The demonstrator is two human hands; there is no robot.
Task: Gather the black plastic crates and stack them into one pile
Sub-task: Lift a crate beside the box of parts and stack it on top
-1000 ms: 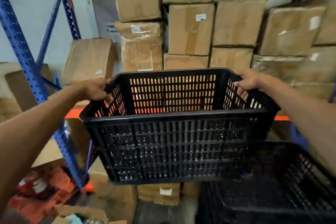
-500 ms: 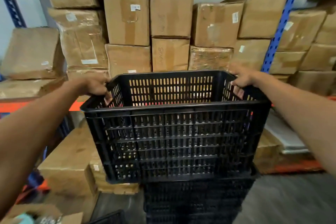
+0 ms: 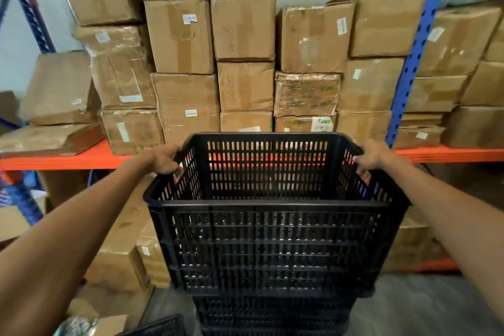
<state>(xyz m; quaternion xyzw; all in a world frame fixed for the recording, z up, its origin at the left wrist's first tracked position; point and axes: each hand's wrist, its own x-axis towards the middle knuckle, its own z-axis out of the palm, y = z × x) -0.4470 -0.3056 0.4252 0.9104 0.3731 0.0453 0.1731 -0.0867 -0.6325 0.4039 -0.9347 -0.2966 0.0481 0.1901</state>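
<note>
I hold an empty black slotted plastic crate [image 3: 270, 243] in front of me by its two short sides. My left hand [image 3: 161, 159] grips the left rim and my right hand [image 3: 372, 157] grips the right rim. Directly under it stands a pile of black crates [image 3: 272, 314], and the held crate sits just above or on top of it; I cannot tell if they touch. The corner of another black crate [image 3: 161, 326] shows at the bottom edge, left of the pile.
Behind the crates runs a rack with an orange beam [image 3: 68, 159] and blue uprights [image 3: 411, 63], packed with cardboard boxes [image 3: 245, 27]. More boxes [image 3: 122, 248] stand on the floor to the left and low right. Grey floor [image 3: 422, 305] shows at the bottom right.
The view swung right along the rack while I carried the crate. The crate went from left of the pile to directly over it and came down lower. Both hands kept their grip.
</note>
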